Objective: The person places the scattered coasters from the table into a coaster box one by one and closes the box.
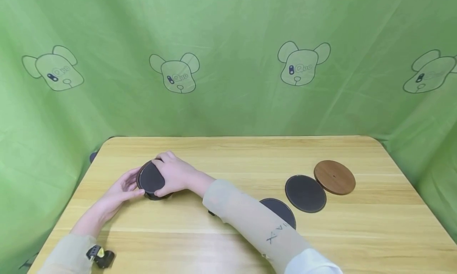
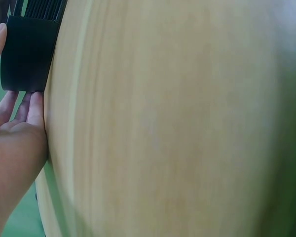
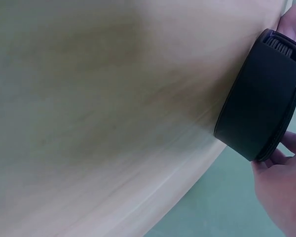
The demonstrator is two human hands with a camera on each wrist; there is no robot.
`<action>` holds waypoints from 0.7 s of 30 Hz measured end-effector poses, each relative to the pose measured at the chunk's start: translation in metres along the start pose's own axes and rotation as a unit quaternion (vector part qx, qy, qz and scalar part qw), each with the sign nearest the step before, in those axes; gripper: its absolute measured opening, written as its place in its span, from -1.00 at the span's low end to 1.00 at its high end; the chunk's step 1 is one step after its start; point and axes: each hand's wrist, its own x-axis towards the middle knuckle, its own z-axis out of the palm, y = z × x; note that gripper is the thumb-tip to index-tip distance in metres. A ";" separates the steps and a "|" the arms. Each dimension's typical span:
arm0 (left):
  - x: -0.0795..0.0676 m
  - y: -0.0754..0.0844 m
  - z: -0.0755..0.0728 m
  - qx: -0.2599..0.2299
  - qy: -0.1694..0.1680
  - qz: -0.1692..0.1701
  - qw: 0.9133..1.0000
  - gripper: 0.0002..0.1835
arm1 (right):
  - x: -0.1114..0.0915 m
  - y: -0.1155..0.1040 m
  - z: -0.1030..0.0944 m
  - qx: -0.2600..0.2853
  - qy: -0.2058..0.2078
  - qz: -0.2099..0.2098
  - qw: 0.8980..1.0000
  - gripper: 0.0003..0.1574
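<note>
A black coaster holder (image 3: 259, 98) with a curved wall stands near the table's left side. Through its slot in the right wrist view, edges of stacked coasters (image 3: 279, 46) show. A round black coaster (image 1: 150, 178) with a stitched rim lies over the holder's top in the head view. My left hand (image 1: 121, 190) holds the holder from the left, thumb at its near side. My right hand (image 1: 176, 175) reaches across from the right and grips the top coaster by its rim, fingers at the far edge and thumb at the near edge. Whether that coaster is fully seated is hidden.
On the table's right lie a brown wooden disc (image 1: 335, 177) and a black coaster (image 1: 305, 194) beside it. Another black coaster (image 1: 280, 212) is partly covered by my right sleeve (image 1: 250, 218). Green cloth (image 1: 235, 107) hangs behind the wooden table (image 1: 185, 234).
</note>
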 end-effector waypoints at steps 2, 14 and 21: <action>0.001 0.000 0.000 0.003 0.001 -0.001 1.000 -0.08 | 0.000 0.000 0.000 -0.003 0.001 0.002 1.000 0.32; 0.001 0.002 0.000 0.010 0.001 -0.002 1.000 -0.06 | 0.001 0.000 0.003 -0.036 0.006 0.003 0.999 0.34; 0.001 0.001 0.001 0.008 0.000 -0.003 1.000 -0.06 | -0.002 0.000 0.005 -0.043 0.002 0.009 0.999 0.34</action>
